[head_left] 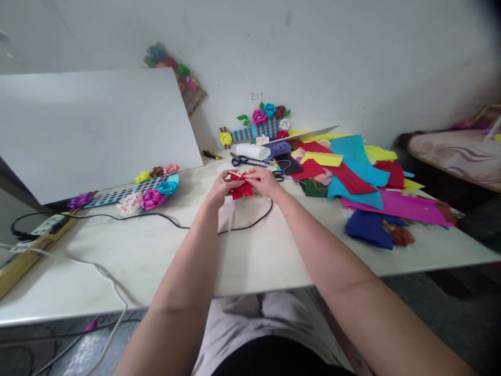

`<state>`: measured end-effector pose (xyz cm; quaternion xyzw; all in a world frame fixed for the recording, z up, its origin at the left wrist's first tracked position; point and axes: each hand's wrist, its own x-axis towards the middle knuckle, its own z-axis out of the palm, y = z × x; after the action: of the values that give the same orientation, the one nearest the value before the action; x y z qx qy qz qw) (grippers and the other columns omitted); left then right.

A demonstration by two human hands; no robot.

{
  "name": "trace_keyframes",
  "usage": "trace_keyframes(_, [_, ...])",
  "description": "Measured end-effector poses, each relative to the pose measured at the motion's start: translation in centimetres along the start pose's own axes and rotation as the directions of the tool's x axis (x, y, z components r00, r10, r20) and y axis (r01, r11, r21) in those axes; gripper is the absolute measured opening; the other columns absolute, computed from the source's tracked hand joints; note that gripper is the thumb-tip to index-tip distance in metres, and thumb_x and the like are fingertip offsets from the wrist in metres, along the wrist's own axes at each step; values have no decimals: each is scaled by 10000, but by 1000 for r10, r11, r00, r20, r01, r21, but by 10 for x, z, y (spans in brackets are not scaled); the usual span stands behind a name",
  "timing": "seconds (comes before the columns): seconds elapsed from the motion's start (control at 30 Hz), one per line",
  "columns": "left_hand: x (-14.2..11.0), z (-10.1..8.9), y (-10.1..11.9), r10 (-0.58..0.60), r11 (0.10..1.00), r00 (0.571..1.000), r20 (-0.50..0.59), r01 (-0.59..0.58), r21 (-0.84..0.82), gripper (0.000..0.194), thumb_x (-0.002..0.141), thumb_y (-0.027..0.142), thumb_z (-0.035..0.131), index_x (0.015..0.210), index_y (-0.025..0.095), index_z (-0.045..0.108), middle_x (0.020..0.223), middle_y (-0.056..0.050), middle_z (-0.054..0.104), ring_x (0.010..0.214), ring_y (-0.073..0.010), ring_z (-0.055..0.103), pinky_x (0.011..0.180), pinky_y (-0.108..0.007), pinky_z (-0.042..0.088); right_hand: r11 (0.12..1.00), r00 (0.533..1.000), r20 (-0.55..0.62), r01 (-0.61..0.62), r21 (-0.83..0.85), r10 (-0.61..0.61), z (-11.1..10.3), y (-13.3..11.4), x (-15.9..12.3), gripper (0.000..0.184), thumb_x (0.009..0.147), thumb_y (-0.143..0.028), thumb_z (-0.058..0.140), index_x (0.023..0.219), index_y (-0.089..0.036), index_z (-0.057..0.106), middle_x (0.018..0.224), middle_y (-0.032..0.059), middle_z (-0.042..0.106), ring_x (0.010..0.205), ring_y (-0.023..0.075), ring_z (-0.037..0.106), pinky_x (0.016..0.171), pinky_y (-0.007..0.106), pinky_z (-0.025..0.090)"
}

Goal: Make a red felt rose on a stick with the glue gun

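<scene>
Both my hands meet over the middle of the white table around a red paper flower (240,190). My left hand (224,186) pinches its left side, and a thin pale stick shows by the fingers. With fingers pressed together, my right hand (263,181) grips the petals from the right. Just beyond lie dark-handled scissors (246,161) and a white roll (252,151). Beneath the flower a clear plastic strip or tool (230,215) is partly visible, but I cannot make out what it is.
Colored crepe paper sheets (352,172) pile up on the right. Left stands a white board (97,130) with a flower-decorated panel (129,194) before it. A black cable (156,214) crosses the table to a power strip (43,230). A yellow cutter (211,155) lies near the wall.
</scene>
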<state>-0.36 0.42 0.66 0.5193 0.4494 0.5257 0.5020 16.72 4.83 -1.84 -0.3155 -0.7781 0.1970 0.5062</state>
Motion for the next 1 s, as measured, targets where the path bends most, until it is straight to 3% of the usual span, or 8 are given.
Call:
trace_keyframes(0.2, [3, 1, -7, 24, 998, 999, -24, -25, -64, 821, 438, 283, 839, 1188, 223, 511, 761, 11, 671, 622, -170, 638, 616, -298, 498, 997, 997, -38, -68, 26, 69, -1, 2, 0, 137, 781, -229, 673, 856, -217, 787, 929, 68, 690, 870, 179, 628, 850, 347, 512])
trace_keyframes(0.47, [3, 9, -14, 10, 981, 995, -100, -29, -194, 832, 426, 218, 810, 1194, 219, 491, 801, 22, 647, 660, -167, 639, 660, -333, 530, 992, 991, -84, -102, 72, 108, 4, 3, 0, 132, 778, -266, 683, 845, -220, 787, 928, 69, 686, 877, 183, 627, 845, 350, 518])
trace_keyframes(0.7, [1, 13, -13, 10, 978, 987, -159, -43, -204, 768, 411, 189, 785, 1133, 198, 521, 755, 24, 647, 644, -165, 636, 653, -316, 525, 994, 989, -103, -102, 34, 105, 6, 4, 0, 164, 764, -142, 653, 825, -213, 788, 913, 62, 660, 852, 163, 609, 820, 318, 517])
trace_keyframes(1.0, [-5, 15, -7, 7, 984, 997, -82, -21, -174, 584, 439, 220, 786, 993, 197, 602, 697, 28, 646, 598, -155, 622, 593, -304, 538, 996, 992, -105, -72, -45, 67, 7, 7, 0, 176, 786, -155, 641, 835, -227, 794, 924, 58, 638, 866, 175, 601, 812, 327, 503])
